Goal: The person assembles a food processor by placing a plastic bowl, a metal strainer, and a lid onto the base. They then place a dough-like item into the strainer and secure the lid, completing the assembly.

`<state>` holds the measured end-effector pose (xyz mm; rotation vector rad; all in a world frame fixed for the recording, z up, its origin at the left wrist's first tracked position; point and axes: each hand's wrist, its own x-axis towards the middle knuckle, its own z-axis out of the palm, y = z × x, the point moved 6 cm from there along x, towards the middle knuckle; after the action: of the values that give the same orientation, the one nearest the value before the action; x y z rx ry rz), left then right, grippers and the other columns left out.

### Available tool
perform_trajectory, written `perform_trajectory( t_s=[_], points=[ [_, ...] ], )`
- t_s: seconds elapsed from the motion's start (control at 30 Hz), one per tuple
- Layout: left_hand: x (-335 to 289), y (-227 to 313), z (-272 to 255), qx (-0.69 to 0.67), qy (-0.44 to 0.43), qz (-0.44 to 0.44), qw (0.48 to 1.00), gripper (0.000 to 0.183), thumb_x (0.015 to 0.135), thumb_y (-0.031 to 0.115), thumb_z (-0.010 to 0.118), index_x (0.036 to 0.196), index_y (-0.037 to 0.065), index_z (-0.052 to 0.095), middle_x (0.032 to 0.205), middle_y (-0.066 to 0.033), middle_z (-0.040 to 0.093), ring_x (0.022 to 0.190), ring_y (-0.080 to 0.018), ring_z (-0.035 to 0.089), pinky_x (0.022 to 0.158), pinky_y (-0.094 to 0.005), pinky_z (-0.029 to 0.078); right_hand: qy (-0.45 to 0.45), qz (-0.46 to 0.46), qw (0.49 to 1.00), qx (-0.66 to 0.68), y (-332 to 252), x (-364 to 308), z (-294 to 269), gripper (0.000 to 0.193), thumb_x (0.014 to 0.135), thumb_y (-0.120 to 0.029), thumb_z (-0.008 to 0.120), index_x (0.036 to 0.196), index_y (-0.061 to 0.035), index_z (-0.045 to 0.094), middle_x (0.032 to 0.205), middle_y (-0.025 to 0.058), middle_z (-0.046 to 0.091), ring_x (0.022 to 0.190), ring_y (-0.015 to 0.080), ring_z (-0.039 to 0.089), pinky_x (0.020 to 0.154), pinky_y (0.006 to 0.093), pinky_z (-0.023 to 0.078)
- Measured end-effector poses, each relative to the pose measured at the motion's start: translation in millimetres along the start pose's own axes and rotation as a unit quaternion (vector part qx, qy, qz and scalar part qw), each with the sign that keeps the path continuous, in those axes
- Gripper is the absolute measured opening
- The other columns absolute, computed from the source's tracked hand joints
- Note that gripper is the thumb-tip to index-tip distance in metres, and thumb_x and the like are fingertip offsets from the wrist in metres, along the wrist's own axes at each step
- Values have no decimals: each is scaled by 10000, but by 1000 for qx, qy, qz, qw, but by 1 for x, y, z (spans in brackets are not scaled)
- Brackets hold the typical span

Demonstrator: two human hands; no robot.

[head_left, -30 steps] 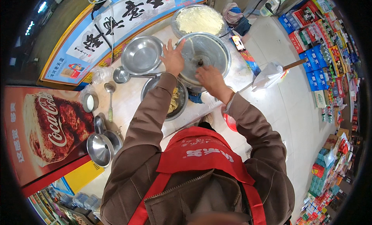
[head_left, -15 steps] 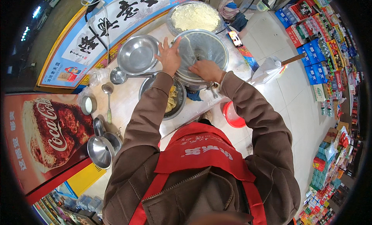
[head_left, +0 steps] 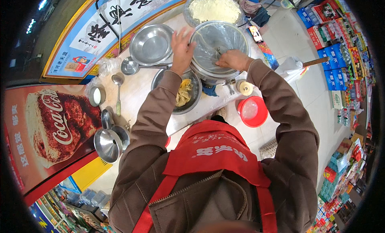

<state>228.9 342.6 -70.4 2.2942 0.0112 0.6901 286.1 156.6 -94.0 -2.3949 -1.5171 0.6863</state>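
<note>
A large round metal pot (head_left: pixel 200 70) stands at the table's far right end, with clear plastic film (head_left: pixel 212 32) over its top. My right hand (head_left: pixel 235 59) is over the film, thumb and fingers pinched together beside a small dark spot; what they grip is hidden. At the pot's left rim my left hand (head_left: pixel 182 50) is raised, fingers spread and slightly blurred, holding nothing. Under my left forearm a metal bowl (head_left: pixel 196 102) holds a crumpled yellowish cloth-like thing (head_left: pixel 184 92). An empty steel basin (head_left: pixel 149 48) lies left of my left hand.
Behind the pot is a basin of pale flour-like powder (head_left: pixel 214 8). A ladle (head_left: pixel 130 66), a slotted spoon (head_left: pixel 118 80) and a metal funnel (head_left: pixel 108 145) lie left. A red basin (head_left: pixel 253 111) sits below the table's right edge. A phone (head_left: pixel 255 34) lies beyond the pot.
The view has shifted, so the table appears farther right. My right hand has moved up over the film. My left hand has lifted and turned, fingers still apart.
</note>
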Motion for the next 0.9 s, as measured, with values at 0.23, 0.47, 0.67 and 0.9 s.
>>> perform_trajectory(
  t_s=[0.23, 0.47, 0.67, 0.9],
  points=[
    [2, 34, 32, 187, -381, 197, 884, 389, 782, 330, 736, 1129, 168, 663, 1190, -10, 604, 1281, -259, 395, 1146, -568, 102, -4, -20, 1000, -22, 6, 1, -1, 477, 929, -470, 527, 769, -48, 679, 745, 204, 633, 761, 403, 616, 704, 488, 477],
    [17, 42, 53, 137, -365, 182, 903, 165, 690, 225, 771, 776, 131, 665, 842, -31, 606, 1005, -268, 479, 939, -428, 349, 2, -22, 999, -28, 7, -1, -6, 461, 926, -471, 531, 789, -62, 693, 758, 188, 644, 748, 392, 623, 679, 477, 478],
    [8, 31, 66, 172, -346, 162, 908, 103, 703, 152, 720, 711, 125, 621, 782, -55, 585, 958, -275, 488, 889, -411, 369, -15, -18, 1000, 0, 11, 3, -4, 470, 906, -488, 544, 774, -59, 683, 725, 183, 637, 729, 390, 621, 672, 485, 471],
    [13, 30, 61, 127, -327, 176, 920, 54, 721, 107, 654, 678, 128, 628, 731, -25, 602, 949, -250, 516, 1005, -407, 312, 2, -5, 999, -38, 3, 4, -8, 446, 902, -462, 548, 784, -55, 685, 737, 186, 642, 722, 382, 628, 670, 481, 478]
  ],
)
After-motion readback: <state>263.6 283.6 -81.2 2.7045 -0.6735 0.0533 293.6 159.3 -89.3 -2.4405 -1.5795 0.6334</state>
